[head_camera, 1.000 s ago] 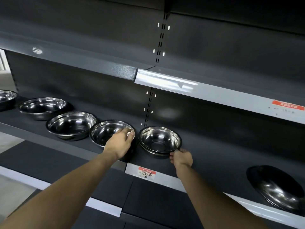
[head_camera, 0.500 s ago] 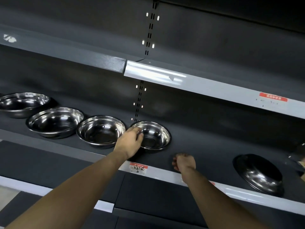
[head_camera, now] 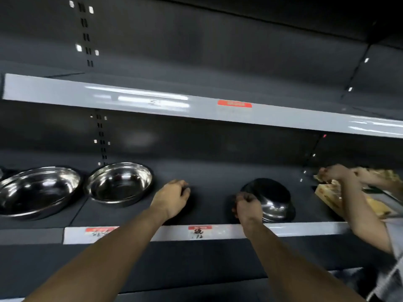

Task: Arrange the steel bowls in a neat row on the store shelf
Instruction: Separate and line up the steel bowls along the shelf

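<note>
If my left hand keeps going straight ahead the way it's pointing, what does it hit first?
Probably nothing near: the left hand points over bare dark shelf toward the back panel, right of the round steel bowl. Depth is unclear.

Steel bowls [head_camera: 119,184] glossy, mirror-bright; shelf [head_camera: 209,171] matt dark, probably painted metal; edge strip [head_camera: 305,229] glossy.

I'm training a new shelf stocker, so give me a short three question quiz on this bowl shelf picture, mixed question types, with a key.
1. True or false: the tilted steel bowl stands touching the row's rightmost steel bowl.
2. Which hand has a grip on the tilted bowl's rim? A) left hand B) right hand
3. Fill in: on the shelf's front rail, between the two forearms, sits a red-topped ____.

Key
1. False; bare shelf separates them.
2. B
3. Price label
</note>
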Motion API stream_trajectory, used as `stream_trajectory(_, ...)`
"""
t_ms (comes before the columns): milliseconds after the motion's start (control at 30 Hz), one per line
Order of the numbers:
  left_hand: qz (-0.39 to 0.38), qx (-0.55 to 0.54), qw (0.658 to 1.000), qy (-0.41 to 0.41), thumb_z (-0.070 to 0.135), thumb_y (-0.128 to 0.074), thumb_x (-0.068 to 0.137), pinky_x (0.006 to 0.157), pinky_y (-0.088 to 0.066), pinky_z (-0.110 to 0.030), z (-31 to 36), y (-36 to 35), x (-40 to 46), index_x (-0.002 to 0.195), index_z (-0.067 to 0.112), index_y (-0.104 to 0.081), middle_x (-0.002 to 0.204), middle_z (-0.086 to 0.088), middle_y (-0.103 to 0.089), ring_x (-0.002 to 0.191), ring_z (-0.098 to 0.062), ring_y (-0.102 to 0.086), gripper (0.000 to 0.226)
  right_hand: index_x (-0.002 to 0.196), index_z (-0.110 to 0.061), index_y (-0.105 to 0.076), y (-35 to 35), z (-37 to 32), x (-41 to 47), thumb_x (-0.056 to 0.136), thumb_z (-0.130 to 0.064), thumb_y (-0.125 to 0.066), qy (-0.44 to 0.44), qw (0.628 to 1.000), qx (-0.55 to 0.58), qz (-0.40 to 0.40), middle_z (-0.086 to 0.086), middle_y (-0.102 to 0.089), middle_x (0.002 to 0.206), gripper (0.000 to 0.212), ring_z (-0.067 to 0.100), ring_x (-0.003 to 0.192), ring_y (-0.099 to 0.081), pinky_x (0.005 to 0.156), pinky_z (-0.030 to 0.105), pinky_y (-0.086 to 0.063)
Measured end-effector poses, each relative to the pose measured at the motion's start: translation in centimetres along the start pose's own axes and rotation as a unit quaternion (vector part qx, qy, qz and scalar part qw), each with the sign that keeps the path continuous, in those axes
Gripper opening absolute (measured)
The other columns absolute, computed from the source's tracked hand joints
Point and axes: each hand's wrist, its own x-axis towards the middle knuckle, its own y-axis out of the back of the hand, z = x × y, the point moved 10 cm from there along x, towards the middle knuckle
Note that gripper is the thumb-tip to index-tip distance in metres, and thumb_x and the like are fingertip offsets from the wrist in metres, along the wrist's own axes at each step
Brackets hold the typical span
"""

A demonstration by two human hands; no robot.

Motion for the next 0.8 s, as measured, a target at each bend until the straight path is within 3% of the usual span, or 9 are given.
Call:
stream_trajectory(167,-0.084,0.024,0.996,-0.013,0.043,-0.038,0.100,0.101,-0.045,-0.037,7.2,-7.0,1.9,0.125,0.021,-0.059,0.130,-0.005,-0.058,0.120,-0.026,-0.055,0.039,0.120,-0.006,-0.064,9.9,-0.2,4.7,0.093,-0.020,-0.061,0.019,0.995,-0.031,0.095,0.012,-0.067,0.103,0.031,0.035,0.105,-0.063,0.091,0.034,-0.047)
stream_trajectory(233,-0.111,0.034,0.993,-0.010,0.045,-0.036,0.100,0.104,-0.044,-0.039,9.4,-9.3,2.5,0.133,0.024,-0.055,0.137,-0.005,-0.055,0.124,-0.027,-0.053,0.044,0.128,-0.006,-0.059,12.6,0.3,6.3,0.093,-0.025,-0.062,0.015,0.992,-0.050,0.117,0.017,-0.061,0.124,0.040,0.037,0.114,-0.059,0.098,0.037,-0.046)
stream_trajectory(333,-0.132,0.044,0.990,-0.003,0.047,-0.033,0.100,0.107,-0.042,-0.042,11.9,-12.0,3.1,0.139,0.029,-0.050,0.142,-0.004,-0.052,0.129,-0.027,-0.049,0.046,0.140,-0.008,-0.049,15.4,1.3,8.6,0.092,-0.034,-0.063,0.004,0.990,-0.078,0.119,0.018,-0.044,0.142,0.056,0.039,0.125,-0.051,0.107,0.042,-0.040)
stream_trajectory(400,-0.145,0.051,0.988,0.008,0.047,-0.031,0.101,0.108,-0.040,-0.043,13.0,-13.6,3.4,0.141,0.030,-0.047,0.143,-0.005,-0.052,0.131,-0.029,-0.047,0.046,0.144,-0.010,-0.046,15.9,2.3,10.1,0.092,-0.042,-0.062,-0.015,0.992,-0.085,0.088,0.017,-0.045,0.144,0.063,0.038,0.127,-0.051,0.109,0.043,-0.042)
stream_trajectory(467,-0.157,0.054,0.986,0.025,0.048,-0.029,0.101,0.109,-0.038,-0.043,13.7,-15.1,3.7,0.142,0.029,-0.045,0.143,-0.007,-0.052,0.132,-0.030,-0.045,0.048,0.142,-0.012,-0.048,15.6,3.5,11.4,0.091,-0.047,-0.062,-0.038,0.997,-0.060,0.038,0.015,-0.055,0.137,0.064,0.036,0.116,-0.060,0.099,0.047,-0.052)
stream_trajectory(500,-0.161,0.051,0.985,0.034,0.049,-0.028,0.101,0.111,-0.036,-0.043,14.0,-15.8,3.9,0.144,0.028,-0.043,0.144,-0.008,-0.051,0.134,-0.031,-0.043,0.050,0.140,-0.013,-0.049,15.3,3.9,11.7,0.090,-0.048,-0.063,-0.050,0.998,-0.041,0.015,0.014,-0.059,0.132,0.063,0.033,0.103,-0.067,0.085,0.045,-0.059)
stream_trajectory(600,-0.168,0.028,0.984,0.059,0.051,-0.026,0.101,0.116,-0.030,-0.044,14.7,-17.6,4.3,0.151,0.029,-0.030,0.151,-0.008,-0.044,0.141,-0.031,-0.034,0.055,0.141,-0.016,-0.048,14.7,4.7,12.6,0.089,-0.052,-0.064,-0.073,0.997,-0.012,-0.030,0.009,-0.064,0.120,0.065,0.020,0.068,-0.070,0.049,0.026,-0.054)
stream_trajectory(733,-0.181,-0.013,0.979,0.093,0.057,-0.025,0.099,0.120,-0.022,-0.043,15.4,-19.9,4.6,0.155,0.034,-0.017,0.156,-0.010,-0.035,0.146,-0.030,-0.026,0.062,0.137,-0.015,-0.053,14.6,5.1,13.6,0.085,-0.061,-0.062,-0.057,0.995,-0.074,-0.025,0.000,-0.069,0.094,0.070,0.015,0.059,-0.070,0.044,0.024,-0.053)
stream_trajectory(800,-0.176,-0.049,0.976,0.120,0.059,-0.028,0.097,0.121,-0.021,-0.043,15.5,-20.7,4.7,0.156,0.034,-0.013,0.158,-0.010,-0.032,0.147,-0.031,-0.024,0.066,0.131,-0.015,-0.057,14.3,5.3,13.7,0.081,-0.067,-0.060,-0.043,0.993,-0.104,-0.025,0.002,-0.071,0.097,0.072,0.021,0.077,-0.074,0.063,0.034,-0.062)
